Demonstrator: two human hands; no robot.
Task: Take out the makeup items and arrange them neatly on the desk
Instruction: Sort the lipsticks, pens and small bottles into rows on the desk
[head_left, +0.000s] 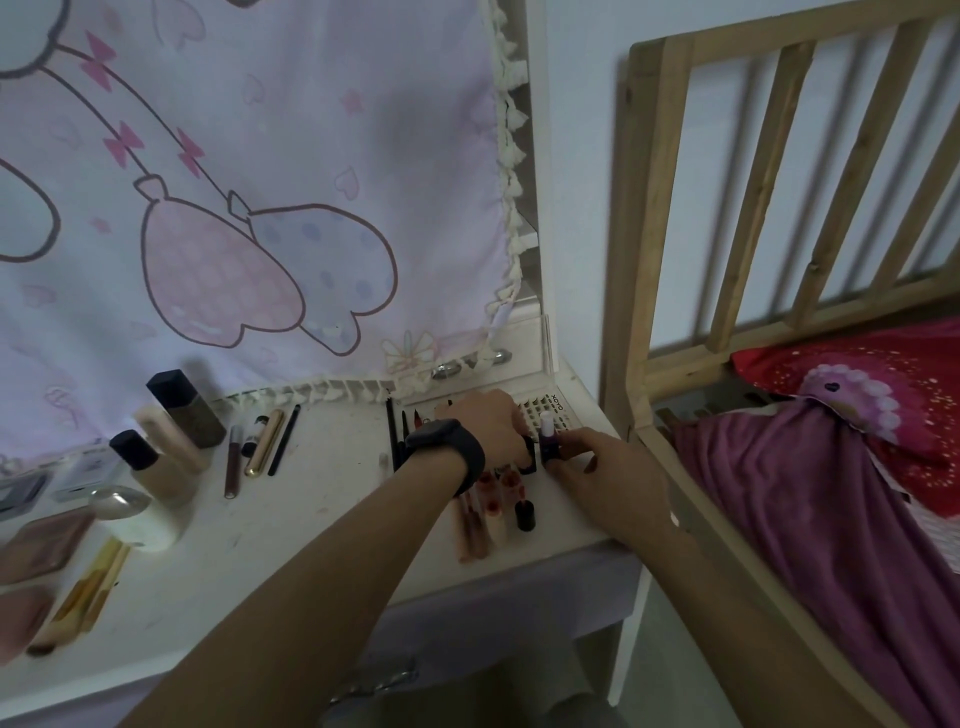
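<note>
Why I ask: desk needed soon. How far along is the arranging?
Done: bottles, tubes and palettes lined up left on the desk. In hand: the right hand holds a purple lipstick by the grid organizer, left hand beside it. Left, probably: the lipsticks nearby.

A pale cloth (260, 130), printed with pink and lilac cartoon shapes and edged with cream tassels, hangs from nine to twelve o'clock over a white shelf unit (537, 156). Below it, the white counter (322, 499) spreads toward seven o'clock. A plain pale wall (582, 156) stands at one o'clock. A slatted wooden bed frame (649, 260) runs from two to five o'clock, holding a red pillow (779, 374) and a purple blanket (805, 519). The light is dim.
</note>
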